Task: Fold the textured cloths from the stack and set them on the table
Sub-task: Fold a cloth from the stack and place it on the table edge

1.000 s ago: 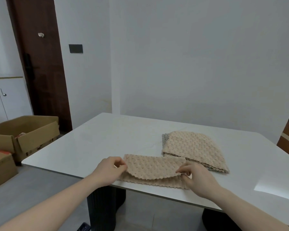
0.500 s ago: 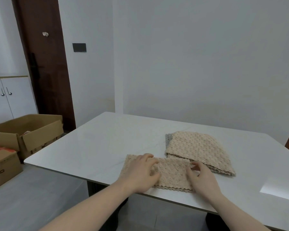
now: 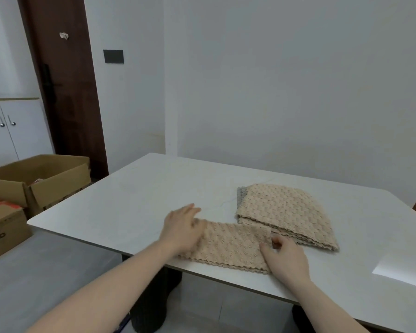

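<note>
A beige textured cloth [image 3: 233, 246], folded once into a long strip, lies at the near edge of the white table [image 3: 135, 195]. My left hand [image 3: 181, 228] lies flat on the strip's left end with straight fingers. My right hand [image 3: 285, 257] rests at the strip's right end, fingers curled at its corner; whether it pinches the cloth is unclear. Behind and to the right sits the stack of beige textured cloths [image 3: 283, 215], with a grey cloth [image 3: 241, 195] peeking out at its left edge.
Open cardboard boxes [image 3: 41, 179] stand on the floor left of the table, with a closed box [image 3: 3, 231] nearer. A dark door and white cabinet are behind them. A bright patch of light lies on the table's right near corner.
The top layer was laid down onto the strip. My left hand then slid leftward across the cloth to its left end, while my right hand stayed at the right end.
</note>
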Action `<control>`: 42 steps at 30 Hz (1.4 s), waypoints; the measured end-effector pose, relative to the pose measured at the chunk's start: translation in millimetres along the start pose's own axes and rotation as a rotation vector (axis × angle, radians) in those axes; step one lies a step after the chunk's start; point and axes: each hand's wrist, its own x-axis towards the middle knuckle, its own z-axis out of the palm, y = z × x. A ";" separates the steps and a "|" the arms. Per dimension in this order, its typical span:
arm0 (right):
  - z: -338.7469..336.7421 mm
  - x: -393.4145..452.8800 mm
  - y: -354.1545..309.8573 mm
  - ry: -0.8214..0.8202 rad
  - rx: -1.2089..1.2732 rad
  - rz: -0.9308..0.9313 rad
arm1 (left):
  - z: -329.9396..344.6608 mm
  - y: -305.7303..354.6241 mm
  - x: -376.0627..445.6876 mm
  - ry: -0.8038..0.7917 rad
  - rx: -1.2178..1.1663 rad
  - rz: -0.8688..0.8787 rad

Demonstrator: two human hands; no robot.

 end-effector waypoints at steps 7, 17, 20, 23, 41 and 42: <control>-10.9 1.2 -5.6 -0.080 0.345 0.135 | 2.0 -80.1 -10.4 0.010 0.100 -0.098; -39.0 22.6 -99.7 -0.224 0.637 0.078 | 3.3 -81.6 -8.2 0.035 0.093 -0.078; -26.2 20.3 -132.1 -0.321 0.663 0.028 | 3.5 -81.9 -8.6 0.050 0.093 -0.068; -5.9 14.2 -155.5 -0.377 0.643 -0.010 | 3.5 -81.9 -8.9 0.058 0.091 -0.061; 55.2 -16.3 -98.0 -0.153 0.141 -0.452 | -0.8 -84.2 -2.3 0.115 -0.259 -0.159; 58.5 -17.5 -92.0 -0.156 0.137 -0.448 | -1.6 -83.8 -2.6 0.117 -0.280 -0.160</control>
